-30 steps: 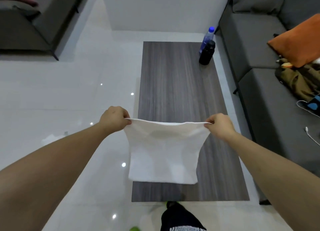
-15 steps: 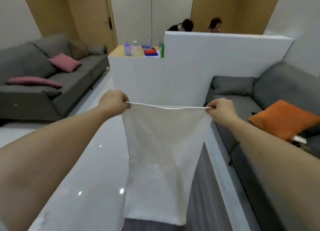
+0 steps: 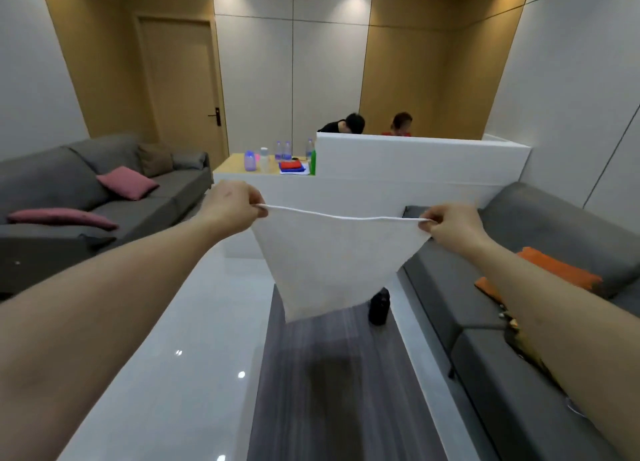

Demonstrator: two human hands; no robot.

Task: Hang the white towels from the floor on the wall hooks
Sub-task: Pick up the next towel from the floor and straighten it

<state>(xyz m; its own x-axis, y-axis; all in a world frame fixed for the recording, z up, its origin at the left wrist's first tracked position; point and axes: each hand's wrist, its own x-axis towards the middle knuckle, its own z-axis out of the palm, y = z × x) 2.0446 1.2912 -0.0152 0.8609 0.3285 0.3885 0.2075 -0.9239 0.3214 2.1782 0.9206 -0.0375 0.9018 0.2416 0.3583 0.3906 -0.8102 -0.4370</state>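
A white towel hangs stretched between my two hands at chest height, in the middle of the view. My left hand pinches its upper left corner and my right hand pinches its upper right corner. The top edge is pulled nearly straight; the cloth swings away from me, above the far end of the dark wooden table. No wall hooks are in view, and no other towel shows on the floor.
A grey sofa with pink cushions stands at left, another grey sofa with an orange cushion at right. A black bottle stands on the table. Ahead is a white partition with two people behind it, beside a counter holding bottles.
My view has lifted from the table to the room ahead. Both hands have raised the towel higher, and its lower end has swung forward, away from me.
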